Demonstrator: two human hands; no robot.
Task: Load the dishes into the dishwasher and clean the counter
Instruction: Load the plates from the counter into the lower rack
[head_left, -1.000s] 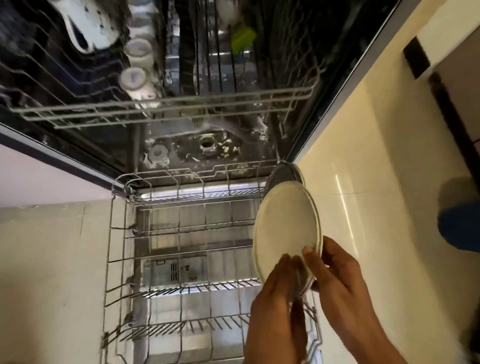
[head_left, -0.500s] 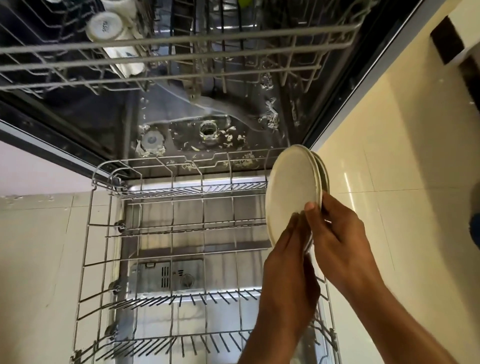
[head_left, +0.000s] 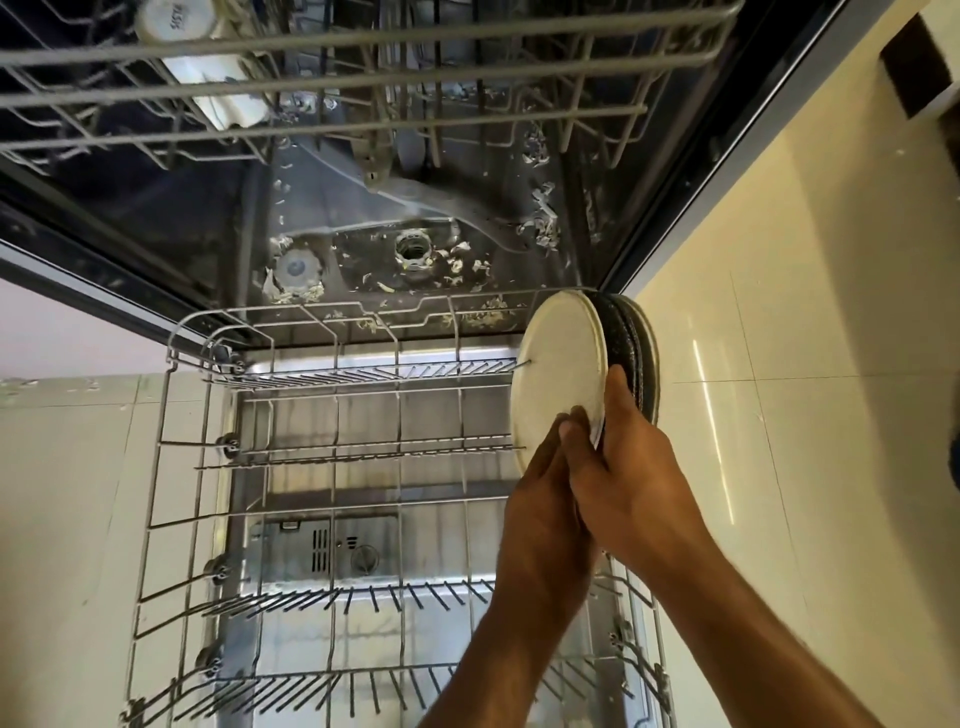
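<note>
A pale plate (head_left: 558, 374) is held upright by both hands (head_left: 587, 499) at the lower rack's (head_left: 332, 374) three-o'clock edge; seating between tines is needed next.

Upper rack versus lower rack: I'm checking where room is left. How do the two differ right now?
The upper rack already holds white cups; the lower rack holds only plates at its far right corner. The upper rack sits mostly inside the tub; the lower rack is pulled out over the open door. Both hands work at the lower rack, none at the upper. Both racks are grey wire.
</note>
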